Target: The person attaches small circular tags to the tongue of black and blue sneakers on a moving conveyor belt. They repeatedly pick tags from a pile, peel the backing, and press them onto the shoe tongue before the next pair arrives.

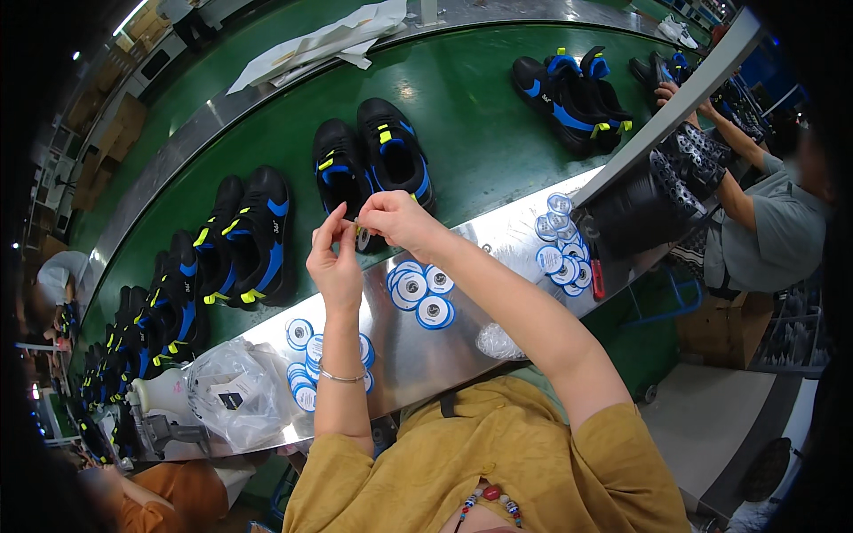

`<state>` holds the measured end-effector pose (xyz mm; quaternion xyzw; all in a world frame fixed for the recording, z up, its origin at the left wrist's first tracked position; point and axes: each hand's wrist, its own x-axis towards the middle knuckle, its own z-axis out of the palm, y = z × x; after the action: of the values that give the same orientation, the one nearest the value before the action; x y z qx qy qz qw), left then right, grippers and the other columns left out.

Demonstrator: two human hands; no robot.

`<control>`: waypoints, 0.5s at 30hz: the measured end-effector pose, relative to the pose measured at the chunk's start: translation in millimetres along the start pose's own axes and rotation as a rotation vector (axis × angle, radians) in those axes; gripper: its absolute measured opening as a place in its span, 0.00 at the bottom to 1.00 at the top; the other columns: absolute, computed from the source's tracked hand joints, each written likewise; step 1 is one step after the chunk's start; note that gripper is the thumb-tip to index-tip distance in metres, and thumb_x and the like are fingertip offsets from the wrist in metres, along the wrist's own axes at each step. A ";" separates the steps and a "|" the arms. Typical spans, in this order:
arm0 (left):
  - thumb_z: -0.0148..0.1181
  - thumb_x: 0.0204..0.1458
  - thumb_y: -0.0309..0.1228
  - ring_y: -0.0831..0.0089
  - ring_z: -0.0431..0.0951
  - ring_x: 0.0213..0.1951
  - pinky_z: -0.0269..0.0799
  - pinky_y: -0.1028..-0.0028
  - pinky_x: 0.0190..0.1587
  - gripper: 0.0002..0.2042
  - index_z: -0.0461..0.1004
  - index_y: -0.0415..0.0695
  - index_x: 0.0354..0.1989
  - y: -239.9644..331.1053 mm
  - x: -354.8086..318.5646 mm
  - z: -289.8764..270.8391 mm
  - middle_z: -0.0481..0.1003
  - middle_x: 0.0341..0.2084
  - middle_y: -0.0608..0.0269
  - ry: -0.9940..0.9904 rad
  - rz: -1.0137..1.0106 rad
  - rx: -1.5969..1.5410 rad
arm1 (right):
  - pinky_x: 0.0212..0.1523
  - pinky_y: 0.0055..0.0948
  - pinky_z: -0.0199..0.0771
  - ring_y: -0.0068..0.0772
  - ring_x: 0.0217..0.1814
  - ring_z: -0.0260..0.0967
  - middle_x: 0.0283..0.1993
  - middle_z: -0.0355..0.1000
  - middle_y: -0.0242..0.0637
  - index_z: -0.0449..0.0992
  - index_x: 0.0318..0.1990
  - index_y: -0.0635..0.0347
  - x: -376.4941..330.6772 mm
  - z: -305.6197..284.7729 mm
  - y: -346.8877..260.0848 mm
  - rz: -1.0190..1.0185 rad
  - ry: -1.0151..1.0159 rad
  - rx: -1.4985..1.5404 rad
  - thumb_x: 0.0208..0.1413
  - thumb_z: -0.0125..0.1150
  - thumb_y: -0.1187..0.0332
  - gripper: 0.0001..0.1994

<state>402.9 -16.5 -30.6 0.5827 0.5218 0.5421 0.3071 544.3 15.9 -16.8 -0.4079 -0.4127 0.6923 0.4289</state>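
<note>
- Room: a factory hall with a long green work surface (471, 115), a bright metal ledge (511, 231) along its near edge, and a co-worker (764, 231) seated at the right.
- Small tag (362, 238): hung between the two hands, just below the right fingertips; only partly seen. It looked round, so no long axis was noted.
- Right hand (400, 222): thumb and fingers pinched together on the top of the small tag (rim or loop, could not tell which).
- Left hand (334, 262): just beside the tag, fingers pointing up, thumb and fingertips drawn close with little gap. Could not tell whether they had hold of anything.
- Key relation: the nearest pair of black-and-blue shoes (391, 133) lay directly beyond the hands, long axes running away from the person, toes far, heels near. The right hand was the nearer to the right shoe; the hands overlapped the left shoe's heel in view, contact uncertain.
- Labels: round stickers, white with blue rims, lay in a middle pile (422, 289), a left pile (311, 360) and a right pile (564, 244). Their print was small; wording not recorded.
- Other marks: pale lettering on the shoe sides; a dark printed card (233, 397) in a clear bag (258, 413).
</note>
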 end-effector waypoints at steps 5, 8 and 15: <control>0.56 0.55 0.16 0.81 0.72 0.36 0.68 0.82 0.44 0.16 0.75 0.38 0.53 -2.9 1.2 -1.1 0.75 0.33 0.66 -0.020 -0.022 -0.035 | 0.19 0.15 0.55 0.14 0.22 0.60 0.25 0.69 0.28 0.76 0.30 0.62 2.5 -0.5 2.6 -0.045 -0.002 -0.084 0.53 0.58 0.71 0.05; 0.59 0.54 0.19 0.80 0.73 0.35 0.70 0.80 0.40 0.14 0.77 0.40 0.50 -2.5 4.2 -0.5 0.74 0.32 0.65 0.001 0.015 0.019 | 0.20 0.15 0.60 0.15 0.24 0.64 0.26 0.71 0.29 0.77 0.32 0.62 0.6 -16.1 -2.9 -0.092 0.027 -0.123 0.54 0.59 0.70 0.05; 0.58 0.58 0.24 0.81 0.73 0.37 0.68 0.84 0.41 0.06 0.76 0.36 0.42 17.7 -10.8 -19.2 0.76 0.33 0.65 0.208 -0.044 -0.068 | 0.28 0.19 0.67 0.18 0.30 0.69 0.29 0.74 0.29 0.77 0.36 0.66 -59.1 -103.1 -44.5 -0.136 0.170 -0.503 0.55 0.60 0.70 0.07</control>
<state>390.9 -35.3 -13.3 0.5011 0.5448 0.6102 0.2825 668.2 -3.2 3.0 -0.5297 -0.5605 0.5009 0.3928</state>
